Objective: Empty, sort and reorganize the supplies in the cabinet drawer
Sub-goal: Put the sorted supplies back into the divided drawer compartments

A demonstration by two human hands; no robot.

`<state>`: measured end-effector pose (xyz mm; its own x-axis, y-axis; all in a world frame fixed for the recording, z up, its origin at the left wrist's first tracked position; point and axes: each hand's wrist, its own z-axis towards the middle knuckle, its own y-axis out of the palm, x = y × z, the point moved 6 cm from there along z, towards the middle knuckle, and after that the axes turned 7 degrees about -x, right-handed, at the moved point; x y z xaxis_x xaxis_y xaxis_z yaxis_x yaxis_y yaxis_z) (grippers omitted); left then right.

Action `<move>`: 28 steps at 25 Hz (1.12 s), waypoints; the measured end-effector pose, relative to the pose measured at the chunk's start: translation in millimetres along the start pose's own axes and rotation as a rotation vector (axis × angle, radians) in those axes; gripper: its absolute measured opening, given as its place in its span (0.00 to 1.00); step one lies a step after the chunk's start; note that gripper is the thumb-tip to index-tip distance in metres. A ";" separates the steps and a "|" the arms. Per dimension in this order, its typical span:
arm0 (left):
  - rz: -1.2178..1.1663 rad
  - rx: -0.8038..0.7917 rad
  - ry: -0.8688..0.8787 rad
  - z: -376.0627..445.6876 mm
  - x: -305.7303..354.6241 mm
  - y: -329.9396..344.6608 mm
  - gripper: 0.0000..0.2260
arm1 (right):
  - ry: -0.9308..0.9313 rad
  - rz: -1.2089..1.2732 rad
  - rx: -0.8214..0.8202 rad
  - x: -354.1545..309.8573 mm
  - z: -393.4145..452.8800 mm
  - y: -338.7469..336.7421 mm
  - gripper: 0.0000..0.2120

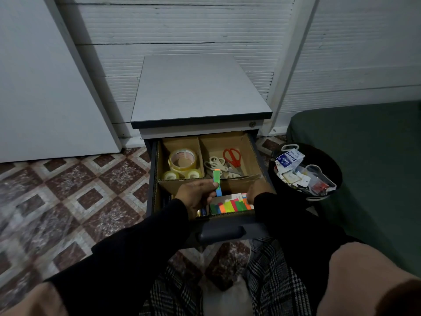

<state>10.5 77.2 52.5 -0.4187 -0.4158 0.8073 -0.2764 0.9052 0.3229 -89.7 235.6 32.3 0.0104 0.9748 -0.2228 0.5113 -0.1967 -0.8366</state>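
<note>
Head view, straight down into the open cabinet drawer (152, 179), now split by cardboard dividers (201, 156) into compartments. Back left: tape rolls (182, 159), one large, two small in front, sitting tidy. Back right: red-handled scissors (232, 157) beside pale scissors (215, 164), lying together. Front right: a spread of bright sticky flags (230, 205), orange, yellow, green, packed close. Looks sorted already, most of it.

Left hand (196, 193) over the front of the drawer, thumb and fingers pinching a strip of sticky flags (217, 182), green with an orange tip and a blue lower end, held upright just above the coloured spread. Probably bound for that same front compartment, going by colour and kind. Right hand (256, 190) low at the right front corner, knuckles up, fingers tucked down behind the flags; whether gripping anything, cannot tell.

Off to the right on the tiled floor (68, 190), a black bin (280, 179) piled with wrappers and packets, likely the discards. Cabinet top (198, 87) bare grey.

Judging by this: emptying and sorting seem behind, refilling near its end. Front left compartment mostly hidden under the left arm, so contents there unknown. Left to do, likely: seat the strip, close the drawer.
</note>
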 end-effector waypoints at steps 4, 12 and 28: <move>0.006 0.029 0.001 -7.5 -0.5 7.6 0.02 | -0.215 0.861 -0.203 -23.4 -21.5 -12.4 0.05; 0.079 -0.017 0.023 -17.2 2.1 22.3 0.11 | -0.342 1.317 -0.356 -34.0 -57.9 -19.4 0.06; 0.173 0.013 0.044 -10.3 -2.6 42.4 0.06 | -0.283 1.413 -0.266 -11.0 -58.5 -24.9 0.11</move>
<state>8.8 117.6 69.1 -0.4229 -0.2490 0.8713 -0.2143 0.9617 0.1709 -52.2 235.9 84.8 0.4772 -0.0668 -0.8763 0.3598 -0.8949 0.2642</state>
